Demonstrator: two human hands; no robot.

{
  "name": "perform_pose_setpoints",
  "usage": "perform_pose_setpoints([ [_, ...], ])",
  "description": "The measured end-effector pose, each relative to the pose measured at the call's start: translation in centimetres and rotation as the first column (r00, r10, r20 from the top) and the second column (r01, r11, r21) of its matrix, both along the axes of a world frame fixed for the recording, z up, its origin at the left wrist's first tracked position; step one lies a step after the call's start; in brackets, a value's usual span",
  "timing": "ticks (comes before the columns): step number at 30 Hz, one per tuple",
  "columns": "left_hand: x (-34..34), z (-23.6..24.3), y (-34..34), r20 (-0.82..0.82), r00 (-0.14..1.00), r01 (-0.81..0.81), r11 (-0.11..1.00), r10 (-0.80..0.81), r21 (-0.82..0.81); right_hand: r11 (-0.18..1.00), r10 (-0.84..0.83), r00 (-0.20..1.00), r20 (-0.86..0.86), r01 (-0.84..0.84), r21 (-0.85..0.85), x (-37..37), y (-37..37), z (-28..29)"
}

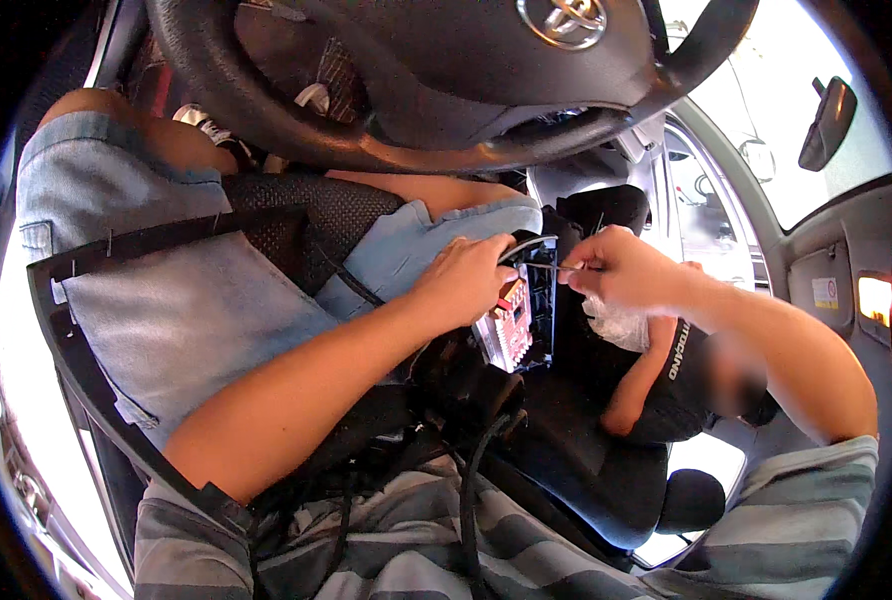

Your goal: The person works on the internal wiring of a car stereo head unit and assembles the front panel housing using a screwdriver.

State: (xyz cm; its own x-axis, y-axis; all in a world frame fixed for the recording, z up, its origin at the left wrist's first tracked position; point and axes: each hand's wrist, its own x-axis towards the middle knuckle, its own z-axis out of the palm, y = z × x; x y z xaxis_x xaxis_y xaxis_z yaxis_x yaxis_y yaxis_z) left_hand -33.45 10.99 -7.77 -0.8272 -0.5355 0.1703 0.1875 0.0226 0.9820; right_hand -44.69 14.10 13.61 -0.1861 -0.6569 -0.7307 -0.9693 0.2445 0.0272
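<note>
An open electronic unit (514,332) with a reddish circuit board and silver fins sits over the gap between the front seats. A dark frame with a blue-lit edge (548,330) runs along its right side. My left hand (466,278) grips the unit's upper left corner, its fingertips partly hidden, beside a looped black cable (528,243). From the right, my right hand (611,268) pinches a thin metallic tool (556,266) whose tip points at the unit's top edge; its exact kind is too small to tell. A black trim frame (76,345) lies across my lap.
Above my legs is the steering wheel (446,155). Beside me, another person in black (686,360) extends a forearm (646,385) near a clear plastic bag (621,325). Black cables (474,480) hang before my striped shirt. The mirror (828,122) is at the far right.
</note>
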Motion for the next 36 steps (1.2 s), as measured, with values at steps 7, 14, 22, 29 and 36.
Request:
perform_pose_setpoints([
  [7,-0.5,-0.1,-1.0,0.216,0.960,0.199,0.977,-0.178,-0.082,0.414,-0.903,0.428,0.032,0.850,0.326,1.5,-0.5,-0.7],
  [14,-0.9,-1.1,-1.1,0.184,0.965,0.206,0.975,-0.187,-0.088,0.580,-0.798,0.603,-0.022,0.777,0.246,0.9,-0.7,-2.1],
  [22,-0.7,-1.7,-1.2,0.175,0.972,0.176,0.978,-0.155,-0.110,0.951,0.307,0.883,-0.356,-0.275,0.138,2.9,1.4,-3.0],
  [29,-1.2,-1.7,-0.8,0.144,0.980,0.155,0.979,-0.137,-0.128,0.868,0.489,0.749,-0.447,-0.370,0.330,3.9,1.0,-2.4],
  [36,0.5,0.4,-0.2,0.139,0.987,0.110,0.977,-0.085,-0.185,0.449,-0.890,0.447,0.086,0.833,0.323,1.3,1.0,0.2],
])
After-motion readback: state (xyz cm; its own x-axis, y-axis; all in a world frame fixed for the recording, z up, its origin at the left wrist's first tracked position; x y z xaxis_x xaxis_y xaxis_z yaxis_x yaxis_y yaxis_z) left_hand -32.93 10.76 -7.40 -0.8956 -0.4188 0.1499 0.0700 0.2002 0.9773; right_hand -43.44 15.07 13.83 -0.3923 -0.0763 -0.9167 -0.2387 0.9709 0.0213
